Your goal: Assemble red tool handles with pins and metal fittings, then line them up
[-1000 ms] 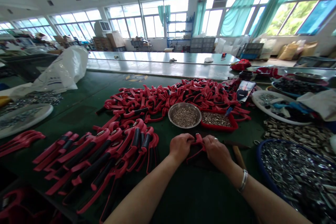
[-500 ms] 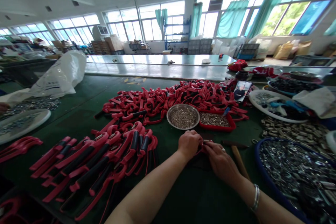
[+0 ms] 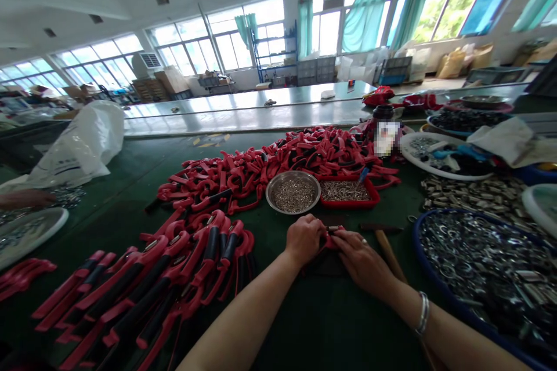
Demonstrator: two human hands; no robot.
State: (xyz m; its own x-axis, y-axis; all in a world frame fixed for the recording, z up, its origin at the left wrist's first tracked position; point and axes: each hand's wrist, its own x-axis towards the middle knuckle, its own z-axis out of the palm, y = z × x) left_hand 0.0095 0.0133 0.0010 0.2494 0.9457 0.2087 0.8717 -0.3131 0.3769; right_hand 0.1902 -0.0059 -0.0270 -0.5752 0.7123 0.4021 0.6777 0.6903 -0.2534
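My left hand [image 3: 303,239] is closed on the left side of a red handle piece [image 3: 331,242] low over the green table. A small metal coil spring [image 3: 334,228] shows at the piece's top, between my hands. From the other side, my right hand [image 3: 360,258] grips the same piece, fingers pressed together over it; most of it is hidden. Just beyond stand a round metal bowl [image 3: 271,199] of tiny metal parts and a red tray [image 3: 375,199] of small pins. A hammer [image 3: 389,249] lies right of my right hand.
Red-and-black handle assemblies [image 3: 152,278] lie in rows at left. Behind the bowl spreads a heap of red handles [image 3: 300,153]. A blue-rimmed basin [image 3: 420,243] of metal parts stands at right. At far left, another person's hand [image 3: 28,199] is near a white plate [image 3: 58,223].
The view has turned slightly, shifting things leftward. The coil spring on the held piece now shows more clearly between my hands. The other person's hand has come further into view.
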